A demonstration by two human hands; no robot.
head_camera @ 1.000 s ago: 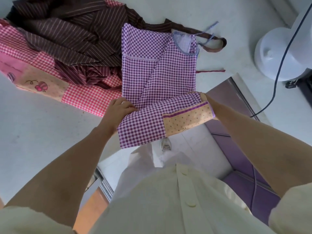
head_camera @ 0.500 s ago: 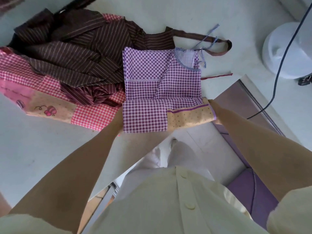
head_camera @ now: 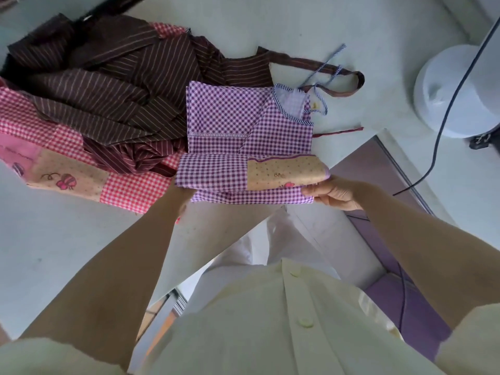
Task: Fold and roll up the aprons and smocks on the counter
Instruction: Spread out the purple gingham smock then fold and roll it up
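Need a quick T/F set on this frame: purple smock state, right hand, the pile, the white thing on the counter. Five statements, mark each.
1. The purple gingham smock lies fully spread out. False: its near end is turned over into a roll, with the tan patch on top.
2. The right hand grips the roll's right end. True.
3. The brown striped apron lies partly on the red gingham smock. True.
4. The brown striped apron is neatly rolled. False: it is a crumpled heap.
5. The white round base stands left of the garments. False: it stands to their right.
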